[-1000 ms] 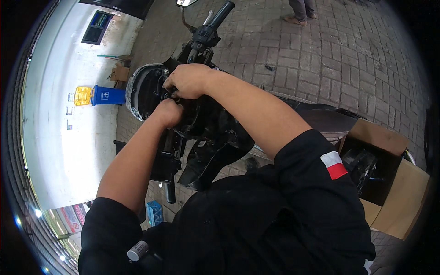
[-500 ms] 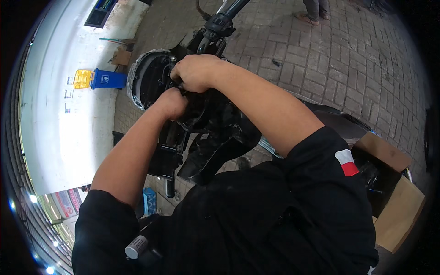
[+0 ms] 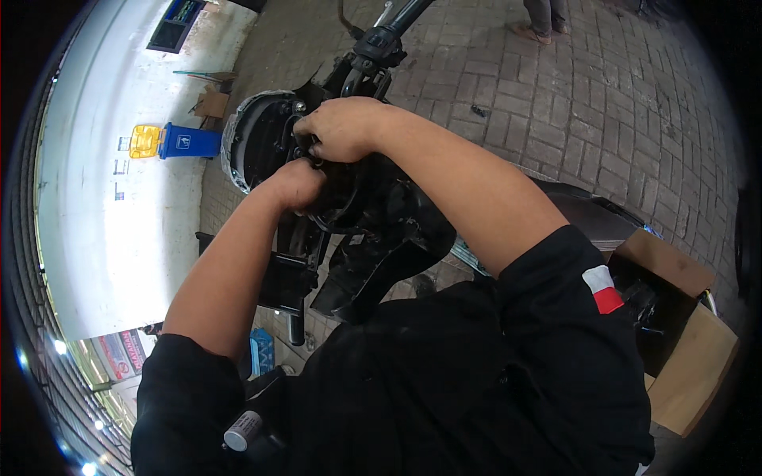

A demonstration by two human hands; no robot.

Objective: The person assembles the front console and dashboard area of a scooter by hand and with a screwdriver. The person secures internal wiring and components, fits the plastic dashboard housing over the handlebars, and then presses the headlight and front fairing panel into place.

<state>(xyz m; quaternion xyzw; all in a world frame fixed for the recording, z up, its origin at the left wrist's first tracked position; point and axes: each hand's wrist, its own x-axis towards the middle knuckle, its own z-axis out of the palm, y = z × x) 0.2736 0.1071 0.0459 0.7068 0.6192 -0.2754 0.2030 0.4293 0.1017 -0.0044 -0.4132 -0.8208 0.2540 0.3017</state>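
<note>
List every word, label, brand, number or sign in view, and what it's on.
Red-and-white sign, lower left: partly legible lettering; wording not copied.
Blue bin: white pictogram on its side.
White cylinder by the left sleeve: print too small to read.
Wall markings: too small to read.
Motorcycle: no text I can make out.

Grey brick-shaped pavers make up the floor, dulled by dark stains. Along the floor's left edge rises a white wall, brightly lit around its middle and smudged near a dark framed panel. At the wall's foot stands a blue bin with a yellow lid. Beyond the wall, small lamps shine beside a red-and-white sign.
</note>
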